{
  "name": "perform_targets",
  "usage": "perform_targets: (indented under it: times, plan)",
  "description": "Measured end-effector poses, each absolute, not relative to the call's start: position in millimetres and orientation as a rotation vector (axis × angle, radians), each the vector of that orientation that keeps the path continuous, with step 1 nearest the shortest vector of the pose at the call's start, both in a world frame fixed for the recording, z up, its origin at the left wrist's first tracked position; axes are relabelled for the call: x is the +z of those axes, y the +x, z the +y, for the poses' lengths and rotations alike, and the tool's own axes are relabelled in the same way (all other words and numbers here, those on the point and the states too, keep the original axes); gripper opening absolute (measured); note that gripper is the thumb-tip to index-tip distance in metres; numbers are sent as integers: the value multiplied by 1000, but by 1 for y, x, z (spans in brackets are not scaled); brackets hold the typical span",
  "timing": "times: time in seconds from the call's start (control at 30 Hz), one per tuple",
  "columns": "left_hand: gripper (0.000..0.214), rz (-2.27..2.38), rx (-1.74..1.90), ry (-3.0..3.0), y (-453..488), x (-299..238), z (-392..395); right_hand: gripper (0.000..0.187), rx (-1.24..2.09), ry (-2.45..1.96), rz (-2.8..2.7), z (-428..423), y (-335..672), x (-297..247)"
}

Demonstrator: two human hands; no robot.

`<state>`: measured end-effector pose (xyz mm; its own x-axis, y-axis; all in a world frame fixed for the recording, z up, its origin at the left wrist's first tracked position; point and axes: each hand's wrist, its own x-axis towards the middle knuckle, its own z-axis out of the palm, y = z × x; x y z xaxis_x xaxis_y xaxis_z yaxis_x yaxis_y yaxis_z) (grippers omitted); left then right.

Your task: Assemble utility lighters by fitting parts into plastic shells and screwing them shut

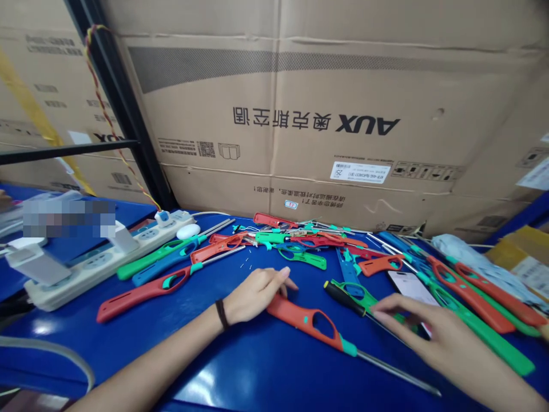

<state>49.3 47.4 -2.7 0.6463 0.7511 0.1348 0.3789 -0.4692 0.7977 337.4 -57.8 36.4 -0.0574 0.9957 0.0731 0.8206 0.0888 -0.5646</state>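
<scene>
My left hand [256, 293] rests on the blue table [240, 372], fingers curled over the handle end of a red long-nosed lighter [315, 324] whose metal tube points right. My right hand [433, 332] reaches left with fingers stretched out flat; its fingertips touch the shaft of a black-handled screwdriver [343, 297]. A phone [409, 286] lies just behind that hand. Several red, green and blue lighters [300, 243] are piled beyond both hands.
A white power strip [103, 260] with plugged-in chargers lies at the left. Large cardboard boxes [326, 114] wall off the back of the table. A black metal post [124, 109] stands at the back left. Bagged items [467, 252] lie at the right.
</scene>
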Motion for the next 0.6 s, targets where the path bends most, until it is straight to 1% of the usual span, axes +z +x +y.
perform_targets:
  times: [0.07, 0.17, 0.27, 0.33, 0.37, 0.47, 0.53, 0.6]
  plan:
    - [66, 881, 731, 2044, 47, 0, 52, 26, 405, -1828, -2063, -55, 329, 25]
    - [66, 997, 982, 2001, 37, 9, 65, 27, 167, -1829, -2144, -45, 317, 12]
    - [66, 1190, 1174, 1957, 22, 16, 84, 27, 65, -1912, -2172, -33, 307, 4]
    - [66, 1387, 1138, 2018, 10, 17, 96, 24, 55, -1935, -2196, -25, 303, 1]
    - [62, 1506, 1060, 2087, 5, 17, 101, 21, 62, -1924, -2208, -22, 302, -1]
    - [39, 1625, 878, 2197, -7, 16, 107, 13, 104, -1849, -2223, -14, 301, -4]
    - [25, 1599, 777, 2262, -11, 15, 105, 16, 100, -1823, -2185, -14, 299, -4]
    - [17, 1545, 670, 2326, -14, 16, 102, 21, 116, -1786, -2151, -21, 296, 1]
